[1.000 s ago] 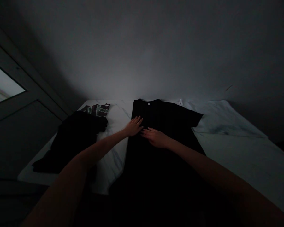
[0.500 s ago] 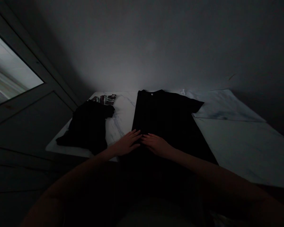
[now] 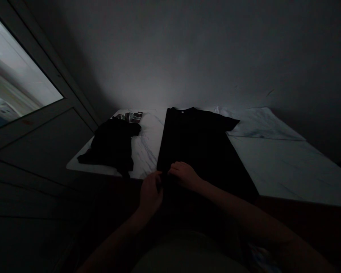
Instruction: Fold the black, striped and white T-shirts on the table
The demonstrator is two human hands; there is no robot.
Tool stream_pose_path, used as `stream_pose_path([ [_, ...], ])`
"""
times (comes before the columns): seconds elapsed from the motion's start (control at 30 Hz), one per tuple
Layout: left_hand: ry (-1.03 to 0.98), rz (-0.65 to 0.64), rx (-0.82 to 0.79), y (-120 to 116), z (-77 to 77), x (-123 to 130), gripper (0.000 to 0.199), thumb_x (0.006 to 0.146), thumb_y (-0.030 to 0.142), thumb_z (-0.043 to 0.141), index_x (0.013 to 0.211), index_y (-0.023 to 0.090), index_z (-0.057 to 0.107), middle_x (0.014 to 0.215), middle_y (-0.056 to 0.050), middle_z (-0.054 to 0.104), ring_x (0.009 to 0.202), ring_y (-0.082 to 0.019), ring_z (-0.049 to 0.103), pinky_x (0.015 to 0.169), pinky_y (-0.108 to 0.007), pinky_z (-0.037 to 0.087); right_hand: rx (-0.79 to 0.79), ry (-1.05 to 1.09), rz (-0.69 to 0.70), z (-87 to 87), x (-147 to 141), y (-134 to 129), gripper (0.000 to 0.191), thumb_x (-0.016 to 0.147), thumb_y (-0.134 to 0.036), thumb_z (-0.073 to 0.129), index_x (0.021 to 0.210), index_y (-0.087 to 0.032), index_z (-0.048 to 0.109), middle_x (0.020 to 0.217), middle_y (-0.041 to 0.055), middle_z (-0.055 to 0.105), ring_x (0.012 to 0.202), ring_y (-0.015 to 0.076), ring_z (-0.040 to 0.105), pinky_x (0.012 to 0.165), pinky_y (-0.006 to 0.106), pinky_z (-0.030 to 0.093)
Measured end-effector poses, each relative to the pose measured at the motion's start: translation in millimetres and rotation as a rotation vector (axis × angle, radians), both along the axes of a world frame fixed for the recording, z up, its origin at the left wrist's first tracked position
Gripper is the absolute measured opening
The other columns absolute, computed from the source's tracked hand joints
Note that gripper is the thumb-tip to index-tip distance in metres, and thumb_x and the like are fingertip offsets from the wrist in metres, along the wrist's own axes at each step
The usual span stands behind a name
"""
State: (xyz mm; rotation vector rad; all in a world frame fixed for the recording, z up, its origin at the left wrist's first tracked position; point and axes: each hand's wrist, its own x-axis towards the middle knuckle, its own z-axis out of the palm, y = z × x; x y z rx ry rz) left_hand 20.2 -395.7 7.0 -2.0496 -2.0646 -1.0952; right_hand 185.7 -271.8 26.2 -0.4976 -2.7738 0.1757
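A black T-shirt lies on the white marbled table, its neck toward the wall and one side folded inward. One sleeve points right; its lower part hangs over the near edge into darkness. At the shirt's left edge, my left hand is closed, fingers curled round the cloth by the table's front edge. Just right of it, my right hand rests on the shirt with bent fingers that pinch the fabric. Dim light hides the fingertips and the folds of the black cloth.
A crumpled black garment lies at the table's left, with a striped cloth behind it. A pale folded cloth lies at the back right of the table. A wall stands behind, and a door with a glass pane is on the left.
My left hand has drawn back toward the near edge and its spread fingers have closed on the shirt. My right hand's fingers have curled in. The view has shifted slightly.
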Motion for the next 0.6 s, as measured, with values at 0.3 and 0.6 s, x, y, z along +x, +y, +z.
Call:
stream_pose_path([
  [0.3,0.367,-0.175,0.300,-14,-32.3,-15,0.034,0.074,0.002,0.045,0.099,0.019,0.062,0.090,-0.007,0.065,0.081,-0.018,0.063,0.067,-0.028,0.053,0.151,0.160,0.248,-25.8,24,-21,0.020,0.096,-0.015,0.050,0.101,-0.019,0.069,0.099,0.0080,0.069,0.092,0.0184,0.060,0.079,0.032,0.047],
  [0.6,0.372,-0.609,0.063,-9,29.7,-39,0.028,0.080,0.016,0.049,0.104,0.018,0.064,0.097,-0.010,0.068,0.081,-0.020,0.065,0.064,-0.031,0.053,-0.298,0.080,0.403,15.4,37,-7,0.038,0.089,-0.049,0.066,0.115,-0.021,0.070,0.112,0.0077,0.071,0.108,0.0196,0.062,0.096,0.035,0.048],
])
